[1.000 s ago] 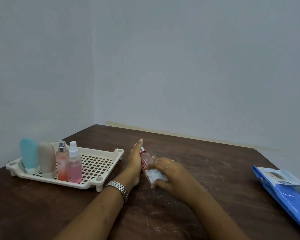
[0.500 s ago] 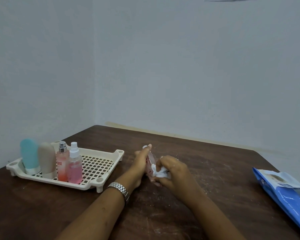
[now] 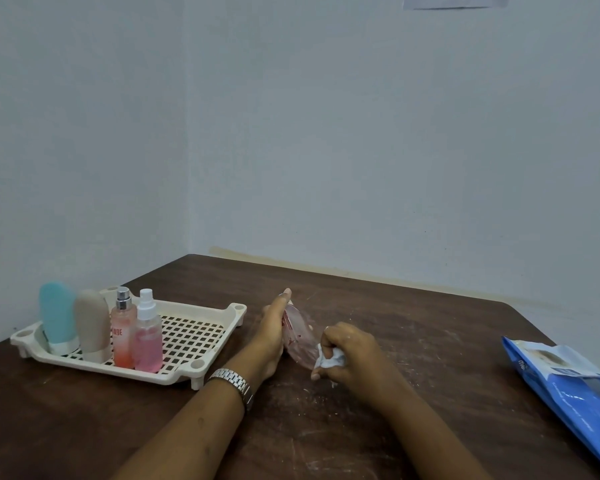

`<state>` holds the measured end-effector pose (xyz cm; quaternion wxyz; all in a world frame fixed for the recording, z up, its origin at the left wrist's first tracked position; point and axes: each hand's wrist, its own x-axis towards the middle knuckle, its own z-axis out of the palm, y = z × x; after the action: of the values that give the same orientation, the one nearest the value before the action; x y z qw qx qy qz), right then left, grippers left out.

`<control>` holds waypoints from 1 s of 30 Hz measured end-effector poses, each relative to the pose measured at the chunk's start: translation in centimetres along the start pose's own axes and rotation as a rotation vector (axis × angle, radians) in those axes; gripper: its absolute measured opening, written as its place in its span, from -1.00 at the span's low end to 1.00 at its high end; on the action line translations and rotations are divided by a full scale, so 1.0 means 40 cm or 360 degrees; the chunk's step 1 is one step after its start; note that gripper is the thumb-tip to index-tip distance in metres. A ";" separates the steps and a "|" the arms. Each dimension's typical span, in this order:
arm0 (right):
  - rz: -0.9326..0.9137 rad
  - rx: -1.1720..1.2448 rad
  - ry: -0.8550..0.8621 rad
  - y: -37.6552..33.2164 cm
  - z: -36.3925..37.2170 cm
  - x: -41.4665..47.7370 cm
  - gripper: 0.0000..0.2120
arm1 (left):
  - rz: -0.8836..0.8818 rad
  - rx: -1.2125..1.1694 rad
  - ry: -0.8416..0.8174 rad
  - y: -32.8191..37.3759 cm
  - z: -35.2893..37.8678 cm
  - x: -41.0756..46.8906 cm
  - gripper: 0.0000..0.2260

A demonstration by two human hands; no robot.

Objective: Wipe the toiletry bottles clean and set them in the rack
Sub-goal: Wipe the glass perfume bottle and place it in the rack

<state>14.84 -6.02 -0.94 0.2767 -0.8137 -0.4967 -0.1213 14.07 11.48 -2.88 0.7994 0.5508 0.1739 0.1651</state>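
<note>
White wipe bunched in right hand, now lower on the clear bottle, left hand gripping it

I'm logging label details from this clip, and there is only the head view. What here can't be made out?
The held bottle: head view, motion-blurred and partly covered by the left hand and right hand; its label and cap cannot be made out.
The wipe: bunched inside the right hand, mostly hidden.
The blue pack: cut off by the right edge; its print is too small.
The paper on the wall: cut off by the top edge.
</note>
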 end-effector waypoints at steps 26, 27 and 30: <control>0.0000 0.0206 0.0301 -0.044 -0.001 0.003 -0.81 | 0.0014 -0.0047 -0.0017 0.004 -0.006 -0.014 -0.27; -0.0004 0.0241 0.0343 -0.054 0.000 0.004 -0.84 | 0.0012 -0.0045 -0.0019 0.006 -0.006 -0.015 -0.21; -0.0068 0.0262 0.0417 -0.074 0.010 0.008 -0.76 | -0.0009 -0.0048 -0.0031 0.002 -0.007 -0.008 -0.10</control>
<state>12.35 -4.52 -0.13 0.4022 -0.7547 -0.4818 -0.1912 13.65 11.59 -2.86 0.8098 0.5398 0.1651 0.1602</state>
